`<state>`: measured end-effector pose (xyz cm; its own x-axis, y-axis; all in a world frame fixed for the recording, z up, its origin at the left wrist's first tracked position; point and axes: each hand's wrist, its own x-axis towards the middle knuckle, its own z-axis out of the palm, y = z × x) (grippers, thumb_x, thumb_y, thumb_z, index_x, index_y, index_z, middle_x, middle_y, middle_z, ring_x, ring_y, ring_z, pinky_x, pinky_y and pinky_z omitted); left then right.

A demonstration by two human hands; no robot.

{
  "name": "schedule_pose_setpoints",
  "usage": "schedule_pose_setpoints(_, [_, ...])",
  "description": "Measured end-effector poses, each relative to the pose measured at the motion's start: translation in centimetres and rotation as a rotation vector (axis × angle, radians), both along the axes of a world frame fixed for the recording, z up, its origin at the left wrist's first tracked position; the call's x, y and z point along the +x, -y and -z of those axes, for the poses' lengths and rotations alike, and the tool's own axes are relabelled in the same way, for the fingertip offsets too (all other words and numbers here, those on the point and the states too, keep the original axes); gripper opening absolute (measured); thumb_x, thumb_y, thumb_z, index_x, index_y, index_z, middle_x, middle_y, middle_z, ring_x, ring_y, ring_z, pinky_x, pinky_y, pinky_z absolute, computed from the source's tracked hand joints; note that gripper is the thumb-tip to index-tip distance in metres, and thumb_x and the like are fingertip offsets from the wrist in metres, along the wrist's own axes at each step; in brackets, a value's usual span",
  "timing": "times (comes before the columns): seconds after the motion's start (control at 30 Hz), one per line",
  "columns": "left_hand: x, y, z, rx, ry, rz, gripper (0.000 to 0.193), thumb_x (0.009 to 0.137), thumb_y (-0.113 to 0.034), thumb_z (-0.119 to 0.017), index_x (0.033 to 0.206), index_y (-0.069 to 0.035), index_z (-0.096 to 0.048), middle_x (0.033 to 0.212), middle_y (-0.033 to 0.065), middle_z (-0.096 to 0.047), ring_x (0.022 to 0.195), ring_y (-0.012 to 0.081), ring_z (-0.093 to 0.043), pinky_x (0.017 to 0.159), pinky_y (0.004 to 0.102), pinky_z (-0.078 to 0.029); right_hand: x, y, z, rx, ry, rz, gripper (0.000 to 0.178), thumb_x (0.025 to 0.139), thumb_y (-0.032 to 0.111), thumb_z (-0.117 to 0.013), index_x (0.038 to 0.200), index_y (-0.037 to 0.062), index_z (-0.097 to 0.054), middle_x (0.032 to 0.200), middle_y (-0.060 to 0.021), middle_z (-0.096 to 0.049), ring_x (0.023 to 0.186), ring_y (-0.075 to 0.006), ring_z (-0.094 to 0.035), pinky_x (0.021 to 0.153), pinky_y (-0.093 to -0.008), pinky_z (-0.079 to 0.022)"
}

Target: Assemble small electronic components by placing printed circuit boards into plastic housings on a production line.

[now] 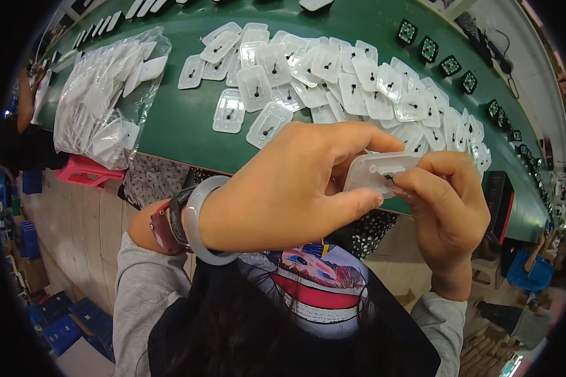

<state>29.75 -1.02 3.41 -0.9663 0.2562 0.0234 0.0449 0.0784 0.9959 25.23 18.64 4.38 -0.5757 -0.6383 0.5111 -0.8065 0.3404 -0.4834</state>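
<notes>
In front of my chest, my left hand [308, 182] grips a translucent white plastic cover [368, 173] between thumb and fingers. My right hand [446, 207] pinches at a small black part [388, 177] on the cover's inner face; the fingertips partly hide it. Just beyond both hands, a broad heap of similar translucent covers [255, 89] lies on the green table [188, 125]. Most of those covers carry a small black piece near the middle.
A clear plastic bag [100, 94] of white plates rests at the table's left, above a pink stool [88, 171]. Small dark units with green boards [429, 49] line the far right edge. Near the table's right end is a black box [498, 204]. Other people [531, 267] appear at both sides.
</notes>
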Motion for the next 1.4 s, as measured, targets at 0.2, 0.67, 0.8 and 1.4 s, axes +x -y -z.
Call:
schedule_pose_setpoints(0.2, [-0.2,-0.3,0.5,0.047,-0.011,-0.013,0.046,0.071,0.011,-0.061,0.116,0.003,-0.056,0.088,0.0083,-0.064,0.064,0.0082,-0.056,0.057,0.0147,-0.044,0.5,0.1,-0.3,0.090,-0.055,0.053,0.015,0.070,-0.006,-0.066,0.083,-0.0001,-0.065,0.085,-0.0079,-0.057,0.070,-0.0177,-0.050,0.059,-0.0256,-0.041])
schedule_pose_setpoints(0.67, [0.0,-0.5,0.4,0.276,0.266,0.004,0.045,0.073,0.011,-0.063,0.117,0.006,-0.053,0.094,0.0137,-0.064,0.069,0.0121,-0.061,0.062,0.0177,-0.052,1.5,0.3,-0.4,0.139,-0.087,0.072,0.014,0.068,-0.006,-0.066,0.081,-0.0011,-0.064,0.084,-0.0103,-0.059,0.069,-0.0196,-0.053,0.058,-0.0269,-0.044])
schedule_pose_setpoints(0.8, [-0.1,-0.4,0.3,0.330,0.313,0.011,0.045,0.073,0.011,-0.064,0.117,0.007,-0.052,0.096,0.0150,-0.064,0.070,0.0130,-0.062,0.063,0.0183,-0.052,1.4,0.2,-0.2,0.164,-0.164,0.040,0.018,0.067,-0.005,-0.066,0.083,-0.0005,-0.063,0.083,-0.0100,-0.059,0.068,-0.0197,-0.053,0.059,-0.0265,-0.044])
schedule_pose_setpoints(1.4, [0.6,-0.7,0.1,0.177,0.204,-0.015,0.045,0.073,0.011,-0.063,0.117,0.009,-0.052,0.091,0.0175,-0.064,0.067,0.0151,-0.063,0.059,0.0188,-0.053,-0.8,0.4,-0.7,-0.082,1.297,0.149,0.025,0.068,0.017,-0.064,0.086,0.0027,-0.055,0.075,-0.0040,-0.057,0.063,-0.0108,-0.049,0.063,-0.0209,-0.042])
